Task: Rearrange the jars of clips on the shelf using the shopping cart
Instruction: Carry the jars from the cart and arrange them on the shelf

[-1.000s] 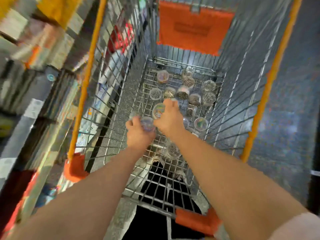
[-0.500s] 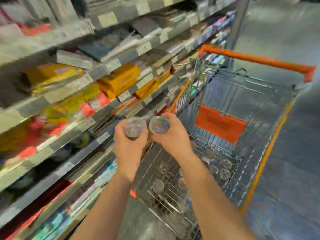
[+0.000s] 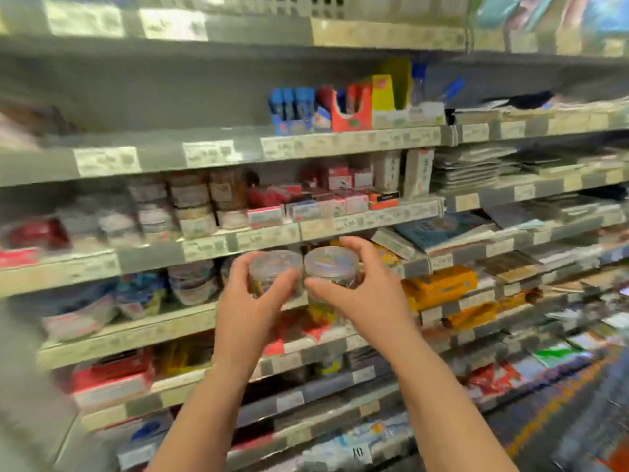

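- The shelving [image 3: 306, 144] fills the view: several tiers of stationery, each fronted by a strip of price labels. Motion blur smears most of it.
- The shopping cart is out of sight here.
- Stacked jars [image 3: 190, 202] of a similar short, round, clear kind stand on the tier just above and left of the hands. More of them [image 3: 192, 284] sit one tier lower, at hand height.
- The left hand [image 3: 252, 301] and right hand [image 3: 360, 301] are raised side by side in front of the middle tiers, each holding one jar short of the shelf.
- The left jar [image 3: 275, 267] and right jar [image 3: 332, 265] are held in the air, side against side; the blur hides whether they actually touch. Coloured clips show through the walls.
- Each jar is wider than tall. Its axis is close to upright, with the lid up and tipped slightly toward the camera.
- The fingers [image 3: 355, 248] of the right hand curl over the far rim with the thumb on the near wall, clamped on the jar. The left hand wraps its jar the same way.
- Judged step: carrying a pair of jars to the shelf, with placing not yet begun.
- The next move likely calls for levelling each jar, sliding it under the tier above, and setting it base-down beside or on top of the matching stacks without knocking them.
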`<state>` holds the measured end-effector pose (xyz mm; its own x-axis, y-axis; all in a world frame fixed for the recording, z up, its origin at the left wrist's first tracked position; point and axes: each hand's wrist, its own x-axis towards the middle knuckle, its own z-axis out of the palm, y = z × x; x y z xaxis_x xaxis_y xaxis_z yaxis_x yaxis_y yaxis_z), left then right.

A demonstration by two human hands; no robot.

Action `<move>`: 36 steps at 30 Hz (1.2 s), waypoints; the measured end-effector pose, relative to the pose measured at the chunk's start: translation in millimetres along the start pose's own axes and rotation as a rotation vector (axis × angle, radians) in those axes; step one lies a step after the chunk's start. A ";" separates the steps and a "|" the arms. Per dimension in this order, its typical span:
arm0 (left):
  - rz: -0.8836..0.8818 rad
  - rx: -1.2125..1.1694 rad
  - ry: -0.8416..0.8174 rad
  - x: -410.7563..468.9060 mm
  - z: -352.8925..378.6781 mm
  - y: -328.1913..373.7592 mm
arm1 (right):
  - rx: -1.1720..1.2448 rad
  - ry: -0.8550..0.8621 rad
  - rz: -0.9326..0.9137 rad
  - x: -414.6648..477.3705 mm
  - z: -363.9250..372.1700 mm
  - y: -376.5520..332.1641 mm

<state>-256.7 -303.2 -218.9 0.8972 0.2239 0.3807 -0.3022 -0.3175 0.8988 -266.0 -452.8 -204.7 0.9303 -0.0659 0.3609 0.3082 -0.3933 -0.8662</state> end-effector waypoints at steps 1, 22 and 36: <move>0.022 0.022 0.029 15.0 -21.2 0.1 | 0.002 -0.015 -0.038 12.3 18.5 -13.3; 0.224 0.487 0.388 202.8 -231.9 29.0 | -0.188 -0.424 -0.586 213.5 175.7 -180.6; 0.176 0.414 0.732 248.9 -268.7 -10.9 | -0.216 -0.529 -0.620 297.5 275.2 -221.7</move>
<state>-116.7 3.6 -75.6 0.3712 0.6327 0.6797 -0.1477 -0.6824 0.7159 -2.8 -132.8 -0.4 0.5922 0.6370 0.4935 0.7993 -0.3868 -0.4600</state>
